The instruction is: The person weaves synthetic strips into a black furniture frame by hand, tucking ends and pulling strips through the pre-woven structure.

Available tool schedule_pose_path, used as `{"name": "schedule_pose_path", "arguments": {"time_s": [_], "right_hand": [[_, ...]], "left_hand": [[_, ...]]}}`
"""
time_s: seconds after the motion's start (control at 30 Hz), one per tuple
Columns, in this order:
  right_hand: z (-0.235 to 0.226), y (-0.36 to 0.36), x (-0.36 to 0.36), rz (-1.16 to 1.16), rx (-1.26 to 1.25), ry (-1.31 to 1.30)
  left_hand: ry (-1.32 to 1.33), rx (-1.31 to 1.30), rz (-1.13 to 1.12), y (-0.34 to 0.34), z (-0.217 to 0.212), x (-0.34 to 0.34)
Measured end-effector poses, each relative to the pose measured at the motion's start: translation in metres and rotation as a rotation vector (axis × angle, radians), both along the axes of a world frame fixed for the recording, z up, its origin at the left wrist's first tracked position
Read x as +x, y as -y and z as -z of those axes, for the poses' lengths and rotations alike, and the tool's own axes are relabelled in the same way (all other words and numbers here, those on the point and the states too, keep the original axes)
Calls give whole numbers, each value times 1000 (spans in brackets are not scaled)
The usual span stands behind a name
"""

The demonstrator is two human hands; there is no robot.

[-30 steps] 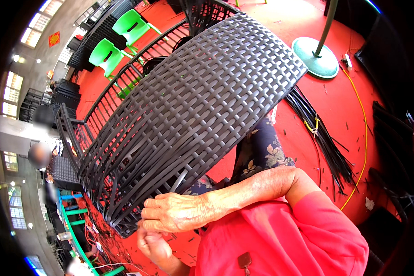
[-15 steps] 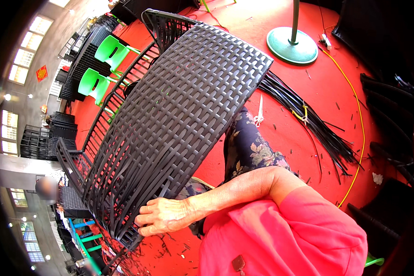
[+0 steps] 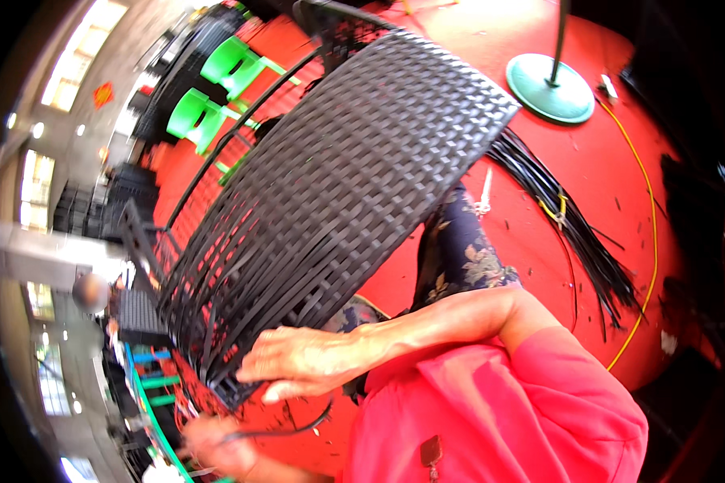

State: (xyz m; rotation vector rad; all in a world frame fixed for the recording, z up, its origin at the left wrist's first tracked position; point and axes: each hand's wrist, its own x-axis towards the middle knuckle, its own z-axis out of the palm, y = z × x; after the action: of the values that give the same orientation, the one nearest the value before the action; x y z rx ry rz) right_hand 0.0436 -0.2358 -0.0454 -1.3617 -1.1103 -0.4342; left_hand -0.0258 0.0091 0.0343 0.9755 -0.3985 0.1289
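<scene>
A curved panel (image 3: 379,129) woven from dark plastic strips slopes across the middle on a dark frame. Loose black strips (image 3: 242,310) fan over its lower left end. My right hand (image 3: 302,358) presses on that end with its fingers bent over the strips and its thumb a little apart; the fingertips are partly hidden. Lower left, my left hand (image 3: 217,447) is smeared by motion. A single black strip (image 3: 298,429) runs from its fingers and curves up below my right wrist. My knee in flowered trousers (image 3: 459,249) is under the panel's near edge.
A bundle of black strips (image 3: 580,225), tied with yellow, lies on the red floor (image 3: 540,185), beside a white-handled tool (image 3: 484,193). A yellow cable (image 3: 643,177) and green round stand base (image 3: 550,88) are right. Green chairs (image 3: 232,68) and a blurred person (image 3: 91,294) are left.
My left hand has come into view at the lower left with a black strip. The right hand's thumb now shows apart from the fingers. The whole view has shifted slightly.
</scene>
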Motion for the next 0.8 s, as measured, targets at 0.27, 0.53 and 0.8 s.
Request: {"name": "schedule_pose_path", "arguments": {"time_s": [0.27, 0.53, 0.8], "right_hand": [[-24, 84, -27, -513, 345, -931], [-1, 125, -26, -602, 885, -930], [-44, 194, -29, 351, 49, -942]], "left_hand": [[-245, 601, 375, 149, 57, 31], [-131, 824, 612, 180, 70, 44], [436, 1315, -429, 129, 37, 60]]}}
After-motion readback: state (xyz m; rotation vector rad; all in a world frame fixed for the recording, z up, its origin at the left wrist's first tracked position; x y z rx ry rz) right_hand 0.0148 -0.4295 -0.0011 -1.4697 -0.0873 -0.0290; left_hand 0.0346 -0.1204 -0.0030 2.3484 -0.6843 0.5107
